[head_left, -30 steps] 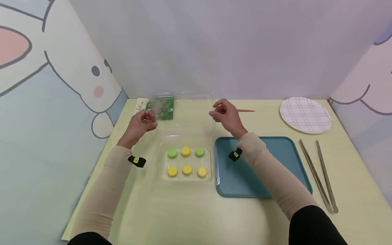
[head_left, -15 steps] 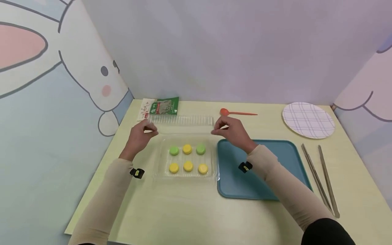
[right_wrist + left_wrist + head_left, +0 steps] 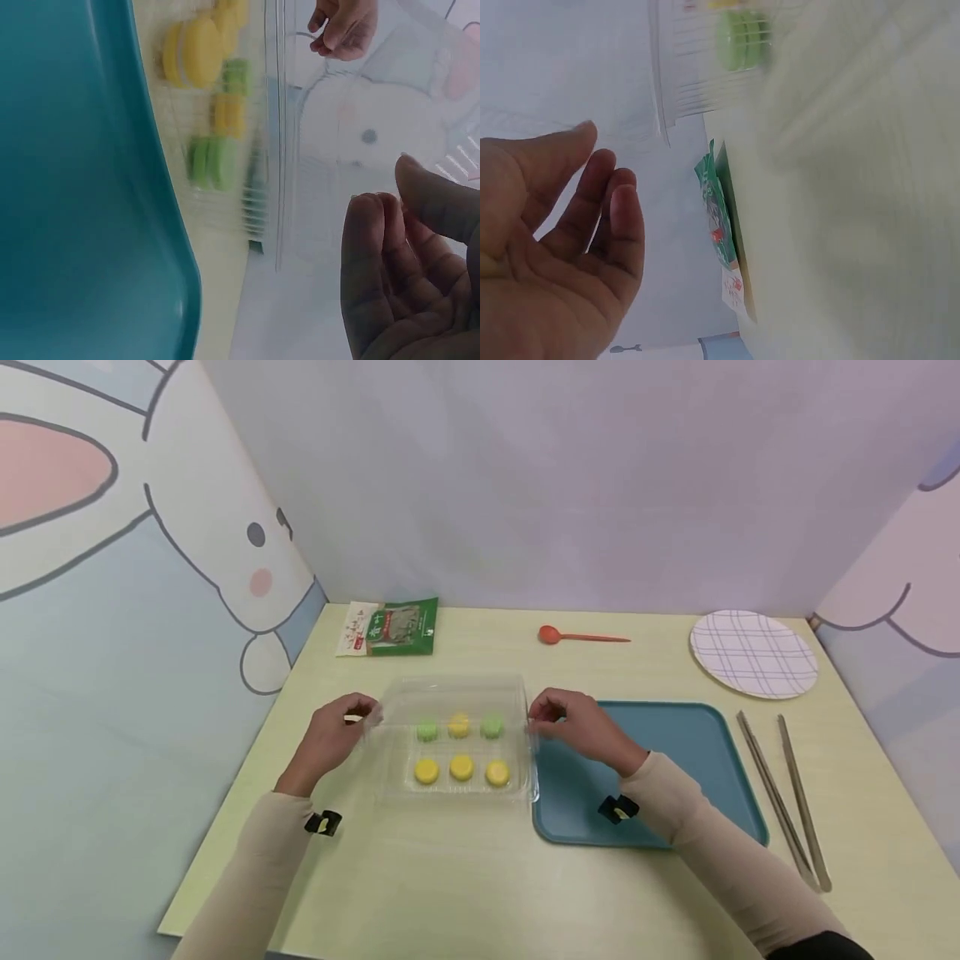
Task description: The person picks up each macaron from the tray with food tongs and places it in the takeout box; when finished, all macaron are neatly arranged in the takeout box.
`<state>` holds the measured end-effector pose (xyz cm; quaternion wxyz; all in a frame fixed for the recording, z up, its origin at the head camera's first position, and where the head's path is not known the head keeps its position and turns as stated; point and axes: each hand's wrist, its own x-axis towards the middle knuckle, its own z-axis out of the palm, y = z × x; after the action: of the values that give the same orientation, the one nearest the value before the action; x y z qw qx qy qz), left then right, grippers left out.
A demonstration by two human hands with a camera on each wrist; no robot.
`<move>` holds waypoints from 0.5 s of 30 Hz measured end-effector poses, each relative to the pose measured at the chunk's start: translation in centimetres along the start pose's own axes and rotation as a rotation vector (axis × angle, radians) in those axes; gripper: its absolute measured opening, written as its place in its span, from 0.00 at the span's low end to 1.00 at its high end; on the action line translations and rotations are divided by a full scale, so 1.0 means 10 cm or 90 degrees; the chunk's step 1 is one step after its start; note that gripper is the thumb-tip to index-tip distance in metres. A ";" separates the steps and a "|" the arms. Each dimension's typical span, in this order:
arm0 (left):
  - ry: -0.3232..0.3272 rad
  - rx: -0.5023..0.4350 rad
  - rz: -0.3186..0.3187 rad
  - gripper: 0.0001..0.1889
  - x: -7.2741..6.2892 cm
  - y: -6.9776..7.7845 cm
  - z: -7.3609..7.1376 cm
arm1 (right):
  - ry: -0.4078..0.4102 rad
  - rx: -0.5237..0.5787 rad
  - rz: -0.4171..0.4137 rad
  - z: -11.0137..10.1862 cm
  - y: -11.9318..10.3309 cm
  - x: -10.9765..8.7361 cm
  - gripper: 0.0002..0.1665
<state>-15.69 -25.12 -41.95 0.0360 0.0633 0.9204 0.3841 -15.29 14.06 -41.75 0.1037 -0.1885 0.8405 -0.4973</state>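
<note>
A clear plastic hinged box [image 3: 450,789] lies on the table with its lid [image 3: 457,693] tilted partway over the base. Yellow macarons [image 3: 461,767] and green macarons [image 3: 491,727] sit in two rows inside; the back row shows through the lid. At the lid's left edge my left hand [image 3: 333,731] pinches the plastic between thumb and fingers. My right hand [image 3: 577,722] pinches the opposite edge, above the tray's near-left corner area. In the right wrist view, thumb and fingertips [image 3: 367,206] meet at the see-through lid, whose exact edge is hard to make out.
A blue tray [image 3: 660,727] adjoins the box on the right. Beyond it lie metal tongs [image 3: 802,802] and a checked oval plate [image 3: 753,656]. Along the back are a green-and-white packet [image 3: 401,627] and an orange spoon [image 3: 550,634]. Walls close off the back and sides.
Both hands have come toward the body and down, swinging the lid from upright behind the base to over the macarons. The packet and spoon are now uncovered.
</note>
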 end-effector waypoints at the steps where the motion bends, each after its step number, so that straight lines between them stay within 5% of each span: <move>1: -0.006 0.001 -0.001 0.12 -0.02 -0.02 0.00 | -0.012 0.015 0.008 0.01 0.01 -0.02 0.04; 7: -0.050 -0.027 0.013 0.18 -0.16 -0.16 0.06 | -0.062 0.141 0.088 0.03 0.10 -0.10 0.10; 15: -0.034 -0.039 0.005 0.17 -0.29 -0.21 0.22 | -0.096 0.151 0.124 0.13 0.21 -0.14 0.12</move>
<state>-12.72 -25.48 -44.93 0.0611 0.0759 0.9067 0.4104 -13.97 14.54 -44.20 0.2359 -0.1295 0.7798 -0.5652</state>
